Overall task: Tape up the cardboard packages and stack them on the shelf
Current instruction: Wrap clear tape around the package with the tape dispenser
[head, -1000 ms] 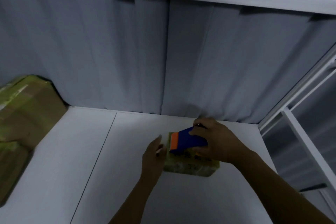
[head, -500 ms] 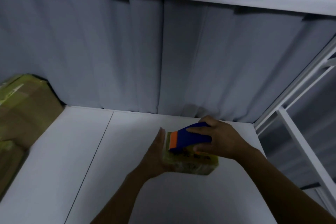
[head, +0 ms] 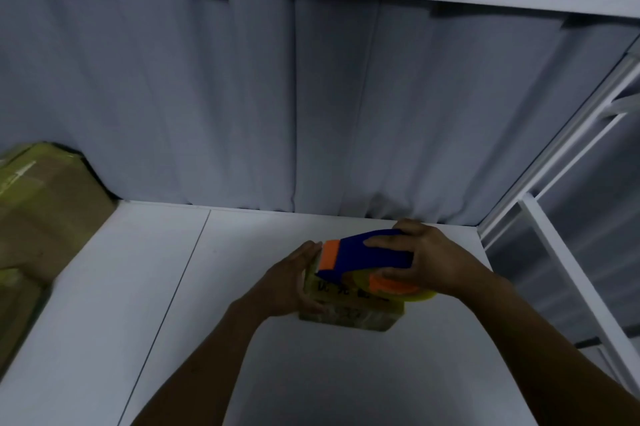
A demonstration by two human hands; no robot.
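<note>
Package (head: 346, 311) — left hand (head: 291, 283) now grips it, dispenser (head: 367, 249) tilted.

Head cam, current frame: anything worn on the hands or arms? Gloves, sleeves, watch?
Nothing visible: left hand and right hand ungloved, no rings seen; left forearm and right forearm sleeveless to the frame edge, no watch. Light is dim.

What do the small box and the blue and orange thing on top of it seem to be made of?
The small box looks like cardboard under glossy yellowish tape: brownish body, faint sheen, printed marks. The tape dispenser seems moulded plastic, smooth and fairly matte: flat, saturated blue and orange faces.
</note>
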